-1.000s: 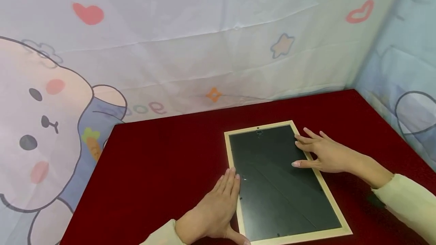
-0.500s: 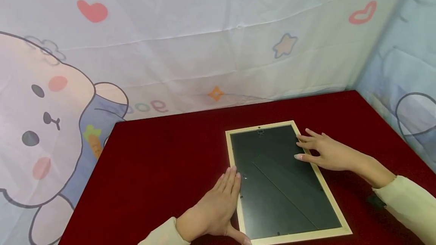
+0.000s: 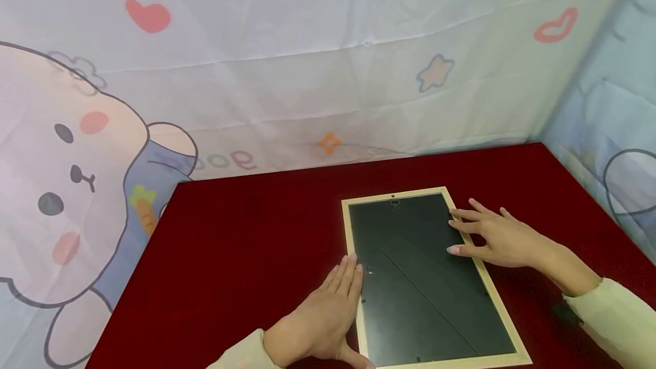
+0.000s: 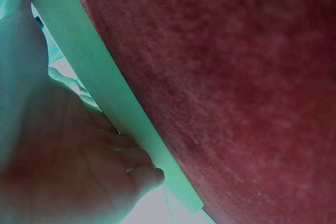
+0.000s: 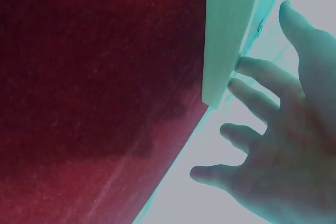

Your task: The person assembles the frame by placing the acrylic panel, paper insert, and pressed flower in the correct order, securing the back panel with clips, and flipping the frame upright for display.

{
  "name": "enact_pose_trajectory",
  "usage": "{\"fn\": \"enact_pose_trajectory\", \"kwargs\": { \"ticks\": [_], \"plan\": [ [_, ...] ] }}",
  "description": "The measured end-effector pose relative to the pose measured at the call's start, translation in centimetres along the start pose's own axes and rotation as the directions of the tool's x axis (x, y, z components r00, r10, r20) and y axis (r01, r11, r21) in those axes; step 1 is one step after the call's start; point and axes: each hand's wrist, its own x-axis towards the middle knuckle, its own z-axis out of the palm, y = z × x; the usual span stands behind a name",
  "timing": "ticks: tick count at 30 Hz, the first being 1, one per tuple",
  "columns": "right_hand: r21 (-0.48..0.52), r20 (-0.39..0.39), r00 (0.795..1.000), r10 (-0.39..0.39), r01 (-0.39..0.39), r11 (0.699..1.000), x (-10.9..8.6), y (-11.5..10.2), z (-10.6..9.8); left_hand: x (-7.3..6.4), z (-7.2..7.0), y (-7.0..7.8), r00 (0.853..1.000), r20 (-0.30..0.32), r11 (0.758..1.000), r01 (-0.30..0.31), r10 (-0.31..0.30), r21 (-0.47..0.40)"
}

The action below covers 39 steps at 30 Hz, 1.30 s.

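A picture frame (image 3: 430,289) with a pale wooden border and a black back panel lies face down on the dark red table. Near its top edge sits a small hanging hook (image 3: 394,203), and a thin diagonal line crosses the panel. My left hand (image 3: 325,309) rests along the left border, fingers straight and together, thumb at the near corner. On the opposite side, my right hand (image 3: 504,238) touches the right border with spread fingers, its thumb over the panel. Both wrist views show the fingers against the wooden border (image 4: 105,82), (image 5: 228,30).
The dark red tablecloth (image 3: 246,255) stretches to the left of the frame and behind it. A printed fabric backdrop (image 3: 287,61) with hearts, stars and a cartoon animal hangs behind the table and at the right. A small dark object (image 3: 566,313) shows beside the right sleeve.
The whole head view shifts slightly, moving the scene a little to the right and downward. Both hands keep their places on the picture frame, which stays put on the table.
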Motion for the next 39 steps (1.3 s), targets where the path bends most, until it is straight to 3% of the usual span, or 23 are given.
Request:
{"fn": "enact_pose_trajectory", "kwargs": {
  "ticks": [5,11,16,21,25,28,31,35,39],
  "plan": [
    [-0.019,0.008,1.000,0.008,-0.008,1.000,0.0,0.3,-0.2,0.2,0.0,0.1,1.000,-0.014,1.000,-0.007,0.007,-0.012],
    [0.194,0.072,0.997,-0.025,0.010,0.981,-0.3,0.6,0.1,-0.1,0.2,-0.1,1.000,0.003,0.998,0.003,-0.003,-0.062],
    [0.253,0.052,0.998,-0.040,0.026,0.967,-0.8,0.5,0.4,-0.3,0.2,-0.3,0.999,-0.031,0.989,-0.025,0.020,-0.148],
    [0.296,-0.024,0.999,0.035,-0.027,0.955,-1.1,0.7,0.7,-0.3,-0.3,-1.1,0.997,-0.068,0.961,-0.041,0.023,-0.273],
    [0.362,-0.012,0.993,0.119,-0.106,0.926,-1.3,1.1,1.2,-0.1,-0.7,-1.6,0.995,-0.099,0.922,-0.016,-0.024,-0.386],
    [0.420,0.017,0.987,0.158,-0.150,0.895,-1.4,1.0,1.5,0.3,-1.0,-2.1,0.986,-0.134,0.870,0.016,-0.094,-0.492],
    [0.464,0.053,0.982,0.182,-0.186,0.866,-1.4,0.7,1.7,0.7,-1.0,-2.6,0.971,-0.179,0.792,0.020,-0.161,-0.610],
    [0.463,0.070,0.976,0.208,-0.216,0.859,-1.5,0.5,1.8,1.0,-0.8,-3.0,0.949,-0.215,0.650,-0.014,-0.231,-0.760],
    [0.463,0.090,0.970,0.225,-0.240,0.853,-1.5,0.6,1.8,1.6,-0.5,-3.4,0.919,-0.196,0.508,0.005,-0.342,-0.861]
  ]
}}
